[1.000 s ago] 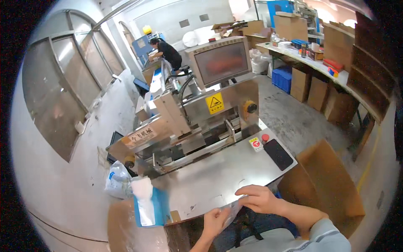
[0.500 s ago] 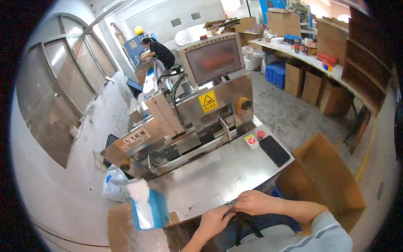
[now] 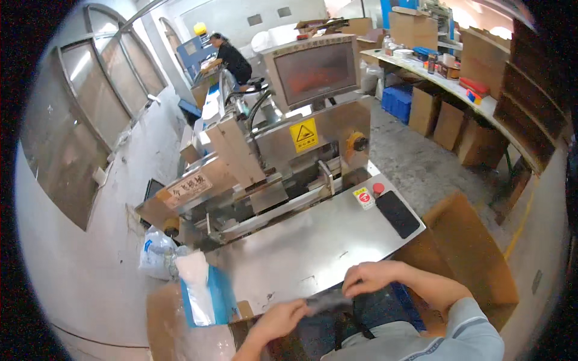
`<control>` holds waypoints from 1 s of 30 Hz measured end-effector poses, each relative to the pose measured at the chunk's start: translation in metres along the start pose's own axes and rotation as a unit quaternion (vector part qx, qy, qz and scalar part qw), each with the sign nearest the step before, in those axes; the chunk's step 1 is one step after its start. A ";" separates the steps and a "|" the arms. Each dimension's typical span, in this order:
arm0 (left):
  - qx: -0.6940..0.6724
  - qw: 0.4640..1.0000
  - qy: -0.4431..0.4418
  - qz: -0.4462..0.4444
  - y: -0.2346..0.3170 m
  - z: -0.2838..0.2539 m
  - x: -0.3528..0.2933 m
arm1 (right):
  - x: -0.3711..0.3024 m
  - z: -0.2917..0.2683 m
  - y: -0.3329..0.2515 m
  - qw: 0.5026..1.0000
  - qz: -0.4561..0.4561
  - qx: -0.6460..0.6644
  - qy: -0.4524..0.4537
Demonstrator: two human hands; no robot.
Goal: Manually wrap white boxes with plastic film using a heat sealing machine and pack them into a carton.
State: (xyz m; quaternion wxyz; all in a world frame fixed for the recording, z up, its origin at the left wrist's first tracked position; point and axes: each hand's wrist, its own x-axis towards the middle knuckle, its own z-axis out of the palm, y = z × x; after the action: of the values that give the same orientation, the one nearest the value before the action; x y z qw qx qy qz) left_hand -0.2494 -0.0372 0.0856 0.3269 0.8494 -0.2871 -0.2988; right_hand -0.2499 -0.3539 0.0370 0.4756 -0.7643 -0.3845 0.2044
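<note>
A blurred, dark grey, strip-like piece (image 3: pixel 327 302) stretches between my hands, just off the near edge of the steel worktop (image 3: pixel 283 259); its exact kind is too smeared to make out. My left hand (image 3: pixel 280 320) is closed, with thumb and fingers pinching the strip's left end. At its other end my right hand (image 3: pixel 372 277) has its fingers bent down and pinched on the strip. Beyond the worktop stands a metal machine (image 3: pixel 265 174) with a screen (image 3: pixel 318 72) on top.
A blue box (image 3: pixel 223 295) with white sheets sits at the worktop's left corner. A phone (image 3: pixel 397 214) and a red button (image 3: pixel 378 188) are on the right. An open cardboard carton (image 3: pixel 475 259) stands right of me. Another person (image 3: pixel 232 60) works at the back left.
My hands, close together before, have moved apart: the left one leftward and down, the right one slightly up. The grey strip now shows between them. The view has shifted a little.
</note>
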 end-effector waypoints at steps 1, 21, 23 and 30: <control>-0.007 1.000 -0.006 -0.004 -0.010 -0.008 0.007 | 0.009 -0.011 0.009 1.000 -0.027 -0.009 0.005; -0.248 0.952 0.153 -0.089 -0.154 -0.202 0.245 | 0.204 -0.192 0.120 0.942 0.161 -0.222 0.194; -0.325 0.925 0.181 0.079 -0.210 -0.208 0.245 | 0.234 -0.178 0.094 0.922 0.131 -0.282 0.231; 0.128 0.853 0.505 -0.014 -0.092 -0.123 0.221 | 0.215 -0.106 0.082 0.861 0.139 -0.449 0.192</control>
State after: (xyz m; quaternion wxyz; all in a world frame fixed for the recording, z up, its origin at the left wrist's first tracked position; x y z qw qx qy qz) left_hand 0.0084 -0.0839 0.0231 0.3107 0.9218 -0.1059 0.2063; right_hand -0.0127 -0.2671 0.0253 0.1117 -0.9647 -0.2257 -0.0776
